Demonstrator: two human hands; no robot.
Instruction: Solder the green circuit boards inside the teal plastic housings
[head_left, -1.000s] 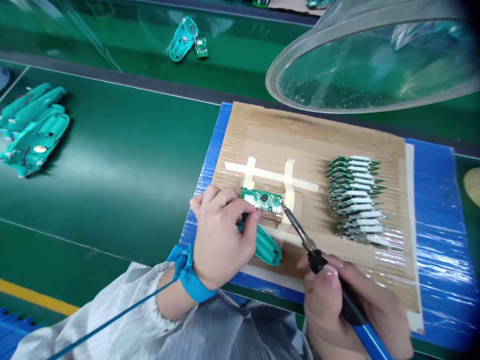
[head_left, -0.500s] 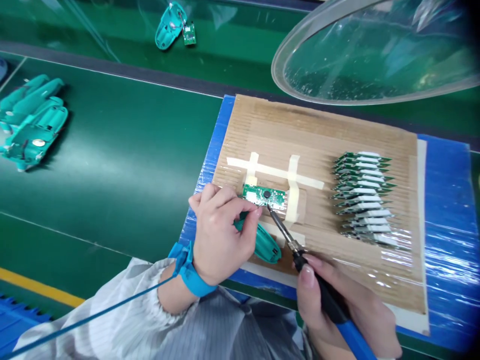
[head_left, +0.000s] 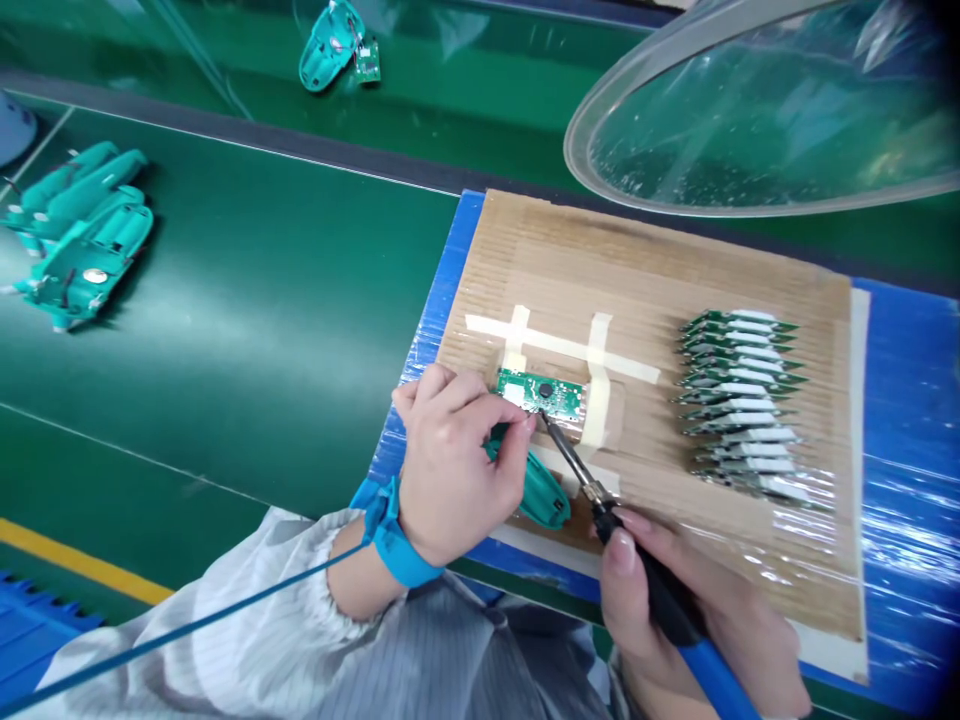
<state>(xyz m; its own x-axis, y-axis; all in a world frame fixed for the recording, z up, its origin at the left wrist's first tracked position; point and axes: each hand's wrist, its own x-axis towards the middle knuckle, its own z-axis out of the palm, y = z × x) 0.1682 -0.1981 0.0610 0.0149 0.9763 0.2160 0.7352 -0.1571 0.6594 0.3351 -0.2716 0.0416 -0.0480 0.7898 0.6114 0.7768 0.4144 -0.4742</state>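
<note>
My right hand [head_left: 697, 610] grips a soldering iron [head_left: 652, 575] with a black and blue handle. The iron's tip touches or nearly touches the lower edge of a green circuit board [head_left: 559, 398], which lies between strips of cream tape on cardboard. Just left of that tip, my left hand [head_left: 461, 465] is closed in a pinch, its fingertips on what looks like a thin wire, mostly hidden. Under this hand lies a teal plastic shell [head_left: 545, 492], partly covered by the fingers. A blue strap [head_left: 401, 550] circles my left wrist.
Right of the board, several circuit boards [head_left: 742, 400] stand in a row on the cardboard [head_left: 660, 280]. Teal shells [head_left: 94, 260] lie at the far left; another shell [head_left: 330, 45] with a small board is at the back. A clear round-edged shield [head_left: 750, 130] hangs upper right.
The whole view has shifted slightly, so most things sit a little farther right. Both hands and the soldering iron keep nearly the same place against the board.
</note>
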